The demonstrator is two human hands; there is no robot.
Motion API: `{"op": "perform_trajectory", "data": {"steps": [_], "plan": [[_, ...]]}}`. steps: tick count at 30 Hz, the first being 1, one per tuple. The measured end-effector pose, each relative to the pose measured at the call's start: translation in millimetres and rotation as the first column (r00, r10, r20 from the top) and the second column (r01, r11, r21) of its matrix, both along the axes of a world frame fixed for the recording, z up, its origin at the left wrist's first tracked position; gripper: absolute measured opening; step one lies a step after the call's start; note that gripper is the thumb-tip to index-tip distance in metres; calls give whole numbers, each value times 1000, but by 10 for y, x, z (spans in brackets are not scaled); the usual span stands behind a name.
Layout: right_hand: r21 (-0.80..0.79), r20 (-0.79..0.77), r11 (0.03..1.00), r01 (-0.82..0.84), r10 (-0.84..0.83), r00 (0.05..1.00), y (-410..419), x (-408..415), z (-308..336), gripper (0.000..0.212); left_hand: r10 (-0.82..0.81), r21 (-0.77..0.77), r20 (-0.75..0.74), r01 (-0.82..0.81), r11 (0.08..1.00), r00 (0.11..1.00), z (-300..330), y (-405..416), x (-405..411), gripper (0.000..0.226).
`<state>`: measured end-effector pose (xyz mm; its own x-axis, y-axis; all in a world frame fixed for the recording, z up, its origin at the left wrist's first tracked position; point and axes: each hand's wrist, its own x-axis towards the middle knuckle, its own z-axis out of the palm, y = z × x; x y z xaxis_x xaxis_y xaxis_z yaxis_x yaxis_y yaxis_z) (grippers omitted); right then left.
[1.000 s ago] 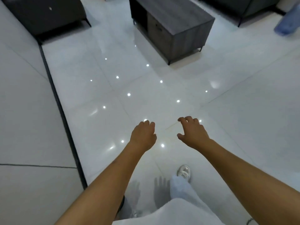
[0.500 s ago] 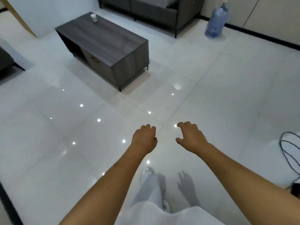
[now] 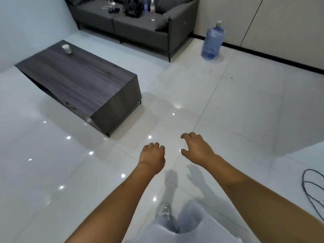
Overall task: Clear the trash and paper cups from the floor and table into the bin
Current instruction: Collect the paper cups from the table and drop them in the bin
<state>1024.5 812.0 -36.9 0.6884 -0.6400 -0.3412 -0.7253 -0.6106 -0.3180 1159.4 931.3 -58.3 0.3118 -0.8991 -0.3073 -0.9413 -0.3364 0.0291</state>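
1. Reaching forward over the floor (image 3: 245,106), both bare forearms are held out low, side by side and apart.
2. The left hand (image 3: 152,157) is seen back-up with its fingers loosely curled downward; nothing is held in it.
3. The right hand (image 3: 197,148) is spread a little wider, fingers bent and relaxed, thumb apart from them; nothing is gripped by it either.
4. Shadows of both hands are cast on the glossy white tiles just below them, and a white shoe (image 3: 165,210) is seen beneath the arms.
5. A white paper cup (image 3: 66,48) is stood upright on the far end of the dark wood-grain desk (image 3: 84,85), well apart from both hands.
6. The desk is set on the floor to the left and ahead of the hands.
7. A grey sofa (image 3: 136,27) is placed against the far wall, with two bottles (image 3: 152,10) and a dark bag (image 3: 133,8) on its seat.
8. A large blue water jug (image 3: 212,43) is stood on the floor beside the sofa's right end.
9. A dark looped cable (image 3: 313,192) is laid on the tiles at the right edge.
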Motion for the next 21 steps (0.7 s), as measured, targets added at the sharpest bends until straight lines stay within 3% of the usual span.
{"op": "perform_trajectory", "data": {"steps": [8,15,21], "plan": [[35,-26,999,0,1,1000,-1884,804,-169,52,-4,44,28,3,999,1000,-45,-1845,925,22],[12,-24,999,-36,37,999,-3705,1681,-58,51,115,35,9,-115,993,993,114,-3437,1714,27],[18,-27,990,-141,141,990,-4717,2473,-29,53,270,-12,-53,-271,963,961,193,-4435,2448,36]]}}
